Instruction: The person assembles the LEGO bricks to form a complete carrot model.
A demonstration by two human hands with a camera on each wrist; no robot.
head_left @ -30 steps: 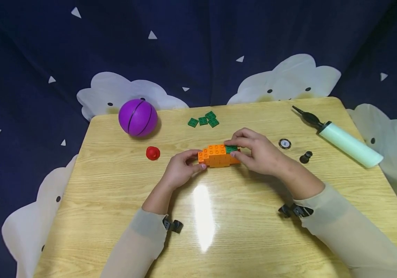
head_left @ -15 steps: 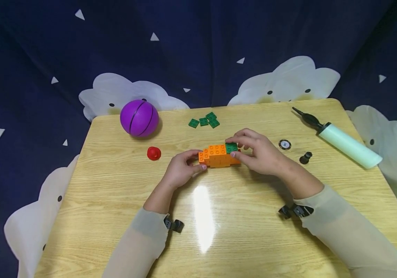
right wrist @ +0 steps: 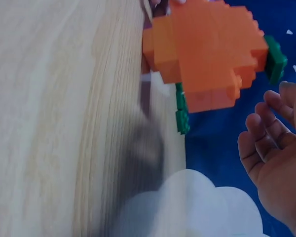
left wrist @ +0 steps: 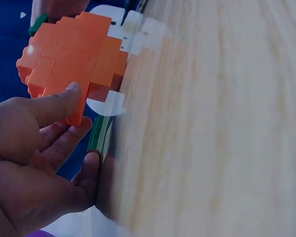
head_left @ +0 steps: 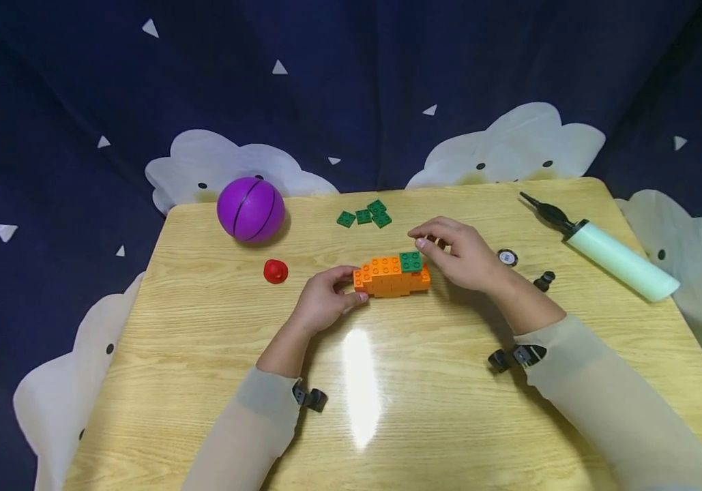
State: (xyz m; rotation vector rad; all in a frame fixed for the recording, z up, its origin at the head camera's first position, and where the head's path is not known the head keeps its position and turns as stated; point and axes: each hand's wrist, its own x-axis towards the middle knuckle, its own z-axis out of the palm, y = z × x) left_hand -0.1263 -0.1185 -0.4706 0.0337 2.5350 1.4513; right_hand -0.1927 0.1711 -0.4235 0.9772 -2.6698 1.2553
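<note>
An orange building-brick block [head_left: 390, 283] stands on the table in the head view, its sides stepped and its top studded. One green brick [head_left: 411, 261] sits on its top toward the right end. My left hand [head_left: 321, 300] pinches the block's left end, with the thumb on the near face, as the left wrist view of the orange block [left wrist: 71, 57] also shows. My right hand [head_left: 458, 256] is apart from the block, up and to its right, fingers loosely bent around nothing. In the right wrist view a gap separates the fingers from the green brick [right wrist: 275, 59].
Several green bricks [head_left: 363, 216] lie toward the far edge. A purple ball [head_left: 251, 210] and a small red hat-shaped piece [head_left: 275, 271] are at left. Rightward are a poker chip [head_left: 507, 258], a black chess pawn [head_left: 544, 281] and a hand pump [head_left: 623, 259].
My right hand has let go of the green brick and drawn back up and to the right. The green brick stays on the orange block, and my left hand keeps its hold.
</note>
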